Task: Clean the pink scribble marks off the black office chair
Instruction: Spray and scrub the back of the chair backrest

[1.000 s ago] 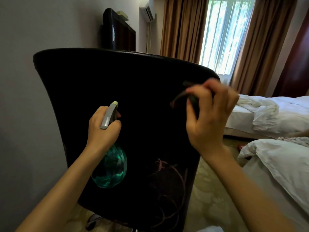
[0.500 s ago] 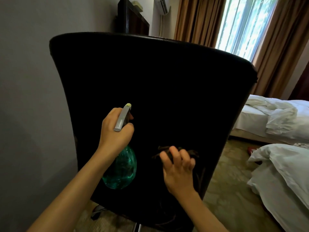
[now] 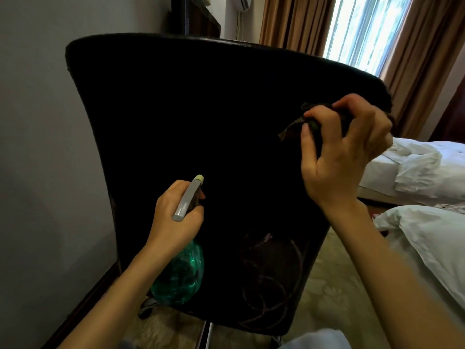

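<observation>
The black office chair's backrest fills the middle of the view, facing me. Faint pink scribble marks loop across its lower right part. My left hand grips a green spray bottle by its grey trigger head, nozzle pointing at the backrest. My right hand is closed on a dark cloth, bunched near the backrest's upper right edge. Whether the cloth touches the chair I cannot tell.
A grey wall stands close on the left. White bedding lies on beds at the right. Brown curtains and a bright window are behind the chair. Patterned carpet shows below, with the chair's metal post.
My right hand with the cloth has risen from the scribbles low on the backrest to its upper right edge. The left hand and the spray bottle stay in much the same place.
</observation>
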Demonstrator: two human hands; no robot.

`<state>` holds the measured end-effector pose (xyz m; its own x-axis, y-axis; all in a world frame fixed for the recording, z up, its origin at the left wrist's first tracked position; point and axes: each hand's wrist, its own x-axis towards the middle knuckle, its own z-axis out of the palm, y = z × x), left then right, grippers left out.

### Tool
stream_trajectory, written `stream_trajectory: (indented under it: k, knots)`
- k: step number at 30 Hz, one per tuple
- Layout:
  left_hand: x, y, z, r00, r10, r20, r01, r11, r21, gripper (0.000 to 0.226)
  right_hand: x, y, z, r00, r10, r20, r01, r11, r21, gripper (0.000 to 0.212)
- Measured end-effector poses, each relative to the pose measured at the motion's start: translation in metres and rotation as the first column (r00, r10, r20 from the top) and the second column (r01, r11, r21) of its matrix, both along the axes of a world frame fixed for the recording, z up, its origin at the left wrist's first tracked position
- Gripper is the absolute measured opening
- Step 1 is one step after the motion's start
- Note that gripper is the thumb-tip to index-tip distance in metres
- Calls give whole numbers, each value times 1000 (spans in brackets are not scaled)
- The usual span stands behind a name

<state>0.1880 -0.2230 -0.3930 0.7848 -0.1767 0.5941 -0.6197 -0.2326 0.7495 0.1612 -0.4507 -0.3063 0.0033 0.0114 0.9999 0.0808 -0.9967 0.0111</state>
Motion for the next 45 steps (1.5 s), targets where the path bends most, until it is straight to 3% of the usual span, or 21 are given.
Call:
stream_trajectory:
  k: [3, 6, 8, 12, 14, 16, 19, 23, 26, 29, 33, 39, 42, 45]
  knots:
    - [8, -7, -7, 999, 40, 18, -41, 999, 36, 24, 10, -8, -34, 998, -58, -33, 57, 998, -29, 14]
    - [15, -14, -14, 998, 70, -8, -69, 995, 68, 10, 17, -16, -108, 987, -108, -117, 92, 987, -129, 17]
    - [18, -17, -16, 996, 81, -22, -79, 994, 78, 15, 17, -20, -163, 973, -126, -195, 93, 981, -171, 19]
    - [18, -27, -10, 996, 75, -56, -72, 997, 42, 14, 16, -24, -236, 934, -71, -351, 27, 991, -130, 14]
    - [17, -32, -9, 994, 89, -57, -88, 996, 31, 10, 14, -26, -240, 916, -35, -400, -8, 994, -106, 16]
    - [15, -34, -11, 994, 109, -11, -108, 993, 47, 25, 7, -27, -228, 908, 32, -417, -73, 994, -82, 15]
    - [13, -32, -11, 992, 125, -18, -124, 991, 40, 36, -9, -30, -185, 937, 136, -322, -149, 989, -16, 12]
    - [16, -21, -12, 992, 114, -56, -113, 993, 28, 13, -22, -43, -105, 991, 82, -102, -82, 997, 6, 13]
    - [22, -10, -16, 991, 110, -82, -107, 993, 41, 6, -14, -46, -79, 997, 34, -71, -38, 998, -57, 12]
    - [28, -2, -16, 990, 99, -105, -95, 995, 40, 9, 1, -39, -98, 995, 58, -80, -65, 994, -86, 12]
    - [40, 6, -13, 986, 72, -148, -69, 997, 24, 17, 7, -29, -175, 993, 11, -121, -20, 997, -74, 17]
    - [40, 7, -14, 992, 45, -121, -45, 999, 6, 12, -14, -25, -302, 876, -158, -456, 62, 974, -218, 29]
    - [39, 8, -15, 992, 56, -110, -54, 998, 25, 21, -22, -19, -301, 848, -98, -521, 15, 987, -160, 28]
    - [38, 10, -17, 992, 76, -98, -71, 996, 51, 28, -28, -12, -261, 894, 71, -442, -91, 996, -23, 23]
